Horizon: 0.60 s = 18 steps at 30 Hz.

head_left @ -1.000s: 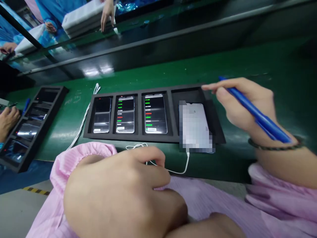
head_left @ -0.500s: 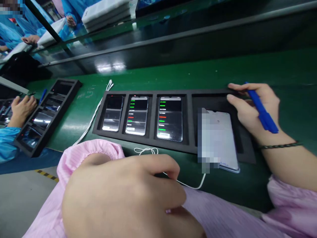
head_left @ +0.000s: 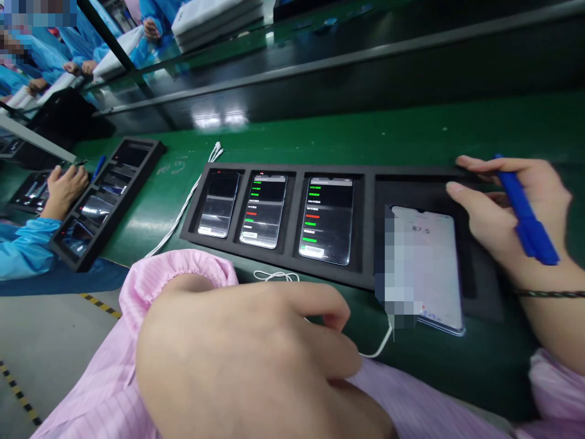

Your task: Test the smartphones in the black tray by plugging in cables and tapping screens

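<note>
Black-walled and long, the tray (head_left: 369,225) lies on our green desk (head_left: 320,134), and the pale-lit phone (head_left: 429,268) rests partly over its right-end compartment, near end jutting past the rim. From our right grip (head_left: 507,222) the phone lies to the left and closer to our body; that side is nearer to it than our left grip (head_left: 256,353). Our right grip is closed around a blue pen (head_left: 524,213), thumb and forefinger tips parted beside the tray's far edge; whether they touch it we cannot tell. Our left fingers curl inward in front of the tray, and we cannot see whether they hold anything. The phone's long axis runs from the far side toward us, slanting rightward at its near end, notched top pointing away. A white cable (head_left: 382,346) trails below it.
</note>
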{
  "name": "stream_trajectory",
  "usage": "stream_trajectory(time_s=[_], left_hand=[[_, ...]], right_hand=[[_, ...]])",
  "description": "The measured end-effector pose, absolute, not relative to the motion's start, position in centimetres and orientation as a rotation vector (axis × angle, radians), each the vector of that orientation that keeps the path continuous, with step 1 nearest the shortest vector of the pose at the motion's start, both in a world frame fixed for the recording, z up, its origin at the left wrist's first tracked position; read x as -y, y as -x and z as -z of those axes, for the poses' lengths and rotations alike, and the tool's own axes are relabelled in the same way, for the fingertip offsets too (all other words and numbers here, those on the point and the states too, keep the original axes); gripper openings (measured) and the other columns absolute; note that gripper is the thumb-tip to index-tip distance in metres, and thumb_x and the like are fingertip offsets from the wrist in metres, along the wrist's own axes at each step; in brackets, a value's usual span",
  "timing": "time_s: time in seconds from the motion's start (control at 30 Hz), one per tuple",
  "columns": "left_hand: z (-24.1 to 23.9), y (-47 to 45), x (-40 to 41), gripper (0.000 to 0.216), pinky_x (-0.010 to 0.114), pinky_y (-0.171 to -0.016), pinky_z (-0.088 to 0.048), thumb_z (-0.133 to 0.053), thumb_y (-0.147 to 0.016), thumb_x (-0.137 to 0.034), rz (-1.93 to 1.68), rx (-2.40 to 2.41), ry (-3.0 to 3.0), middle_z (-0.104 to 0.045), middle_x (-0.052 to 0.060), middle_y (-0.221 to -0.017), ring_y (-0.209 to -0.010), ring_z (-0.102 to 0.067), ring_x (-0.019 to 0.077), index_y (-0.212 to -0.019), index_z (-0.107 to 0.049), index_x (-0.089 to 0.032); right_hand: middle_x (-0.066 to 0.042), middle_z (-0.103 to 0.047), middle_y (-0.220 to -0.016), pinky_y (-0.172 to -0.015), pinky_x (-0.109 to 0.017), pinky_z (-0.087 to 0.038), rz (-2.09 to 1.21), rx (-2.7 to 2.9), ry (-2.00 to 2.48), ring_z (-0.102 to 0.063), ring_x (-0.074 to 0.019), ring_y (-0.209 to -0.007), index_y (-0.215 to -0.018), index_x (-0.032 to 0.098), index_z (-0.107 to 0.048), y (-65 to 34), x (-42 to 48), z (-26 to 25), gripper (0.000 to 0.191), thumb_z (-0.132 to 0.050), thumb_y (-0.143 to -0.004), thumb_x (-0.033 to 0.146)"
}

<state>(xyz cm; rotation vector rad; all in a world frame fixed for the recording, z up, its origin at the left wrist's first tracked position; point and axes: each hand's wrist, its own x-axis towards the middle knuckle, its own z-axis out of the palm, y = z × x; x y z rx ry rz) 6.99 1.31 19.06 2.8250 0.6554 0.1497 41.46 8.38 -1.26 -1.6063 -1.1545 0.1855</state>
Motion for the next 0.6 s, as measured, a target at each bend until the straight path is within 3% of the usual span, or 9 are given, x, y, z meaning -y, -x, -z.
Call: stream_trajectory(time_s=[0.23, 0.43, 0.6], left_hand=[[-18.7, -6.7, -0.9, 0.021, 0.028, -0.056, -0.050, -0.061, -0.086, -0.022, -0.180, -0.694, -2.851, -0.061, -0.003, -0.060, -0.066, -0.061, 0.0153, -0.070, -0.069, -0.032], [-18.3, -6.9, -1.1, 0.025, 0.028, -0.056, -0.049, -0.059, -0.088, -0.020, -0.228, -0.655, -2.792, -0.060, -0.003, -0.059, -0.064, -0.060, 0.0155, -0.064, -0.064, -0.027], [-18.7, -7.6, -2.4, 0.025, 0.029, -0.065, -0.053, -0.062, -0.091, -0.021, -0.106, -0.451, -2.736, -0.054, -0.003, -0.052, -0.060, -0.058, 0.0157, -0.068, -0.066, -0.026]], right_hand=[[-0.015, -0.075, -0.109, -0.063, -0.042, -0.049, -0.164, 1.166, 1.605, -0.072, -0.0350, -0.101, -0.087, 0.024, -0.057, -41.6, -8.3, 1.5, 0.061, -0.081, -0.060, 0.073], [-0.015, -0.075, -0.109, -0.063, -0.041, -0.049, -0.162, 1.174, 1.599, -0.073, -0.0340, -0.101, -0.082, 0.023, -0.058, -41.8, -8.3, 1.9, 0.061, -0.080, -0.059, 0.076], [-0.017, -0.074, -0.111, -0.074, -0.054, -0.054, -0.189, 1.209, 1.641, -0.071, -0.0388, -0.105, -0.080, 0.025, -0.055, -41.7, -8.1, 1.0, 0.070, -0.081, -0.049, 0.082]])
